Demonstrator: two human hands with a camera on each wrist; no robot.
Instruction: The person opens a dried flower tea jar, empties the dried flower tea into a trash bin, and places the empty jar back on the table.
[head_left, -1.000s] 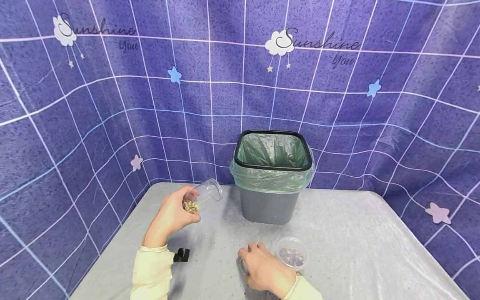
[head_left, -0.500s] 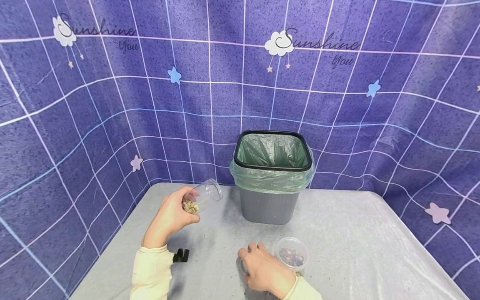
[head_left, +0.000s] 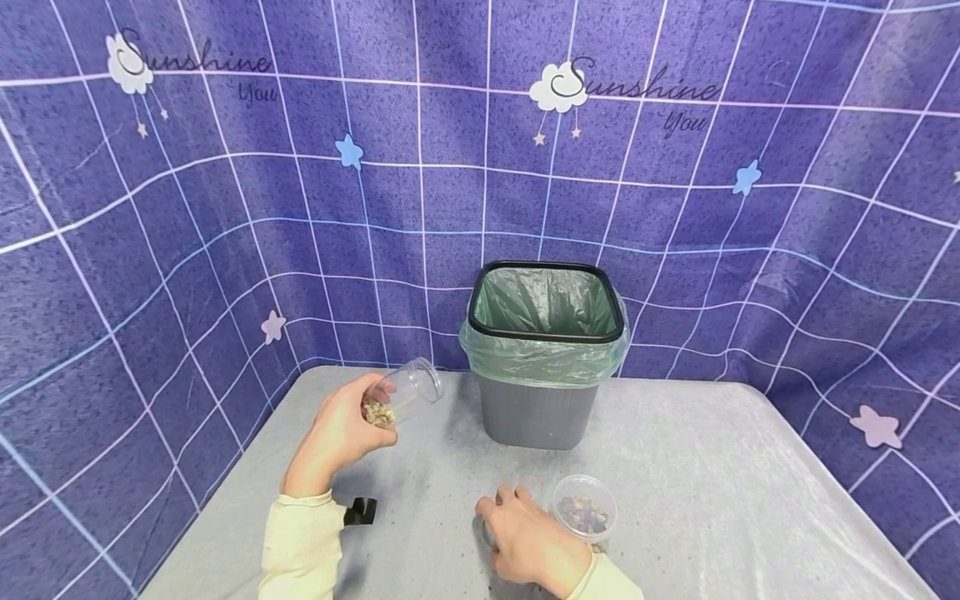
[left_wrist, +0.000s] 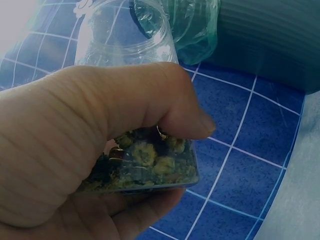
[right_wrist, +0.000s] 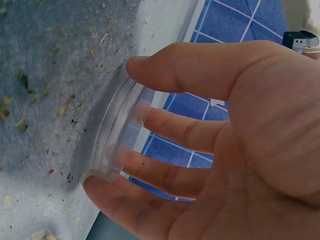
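The left hand [head_left: 351,423] was clamped round a clear, cylindrical plastic jar [head_left: 409,392] of dried yellowish flowers [head_left: 378,414], its tilted long axis running mouth-first toward the grey, green-lined plastic bin [head_left: 536,414]. The right hand [head_left: 534,535] gripped a clear, round plastic lid [right_wrist: 118,131] at the bench [head_left: 690,475].

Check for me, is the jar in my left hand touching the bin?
Apart. The head view shows a plain gap between the mouth of the jar and the left side of the bin.
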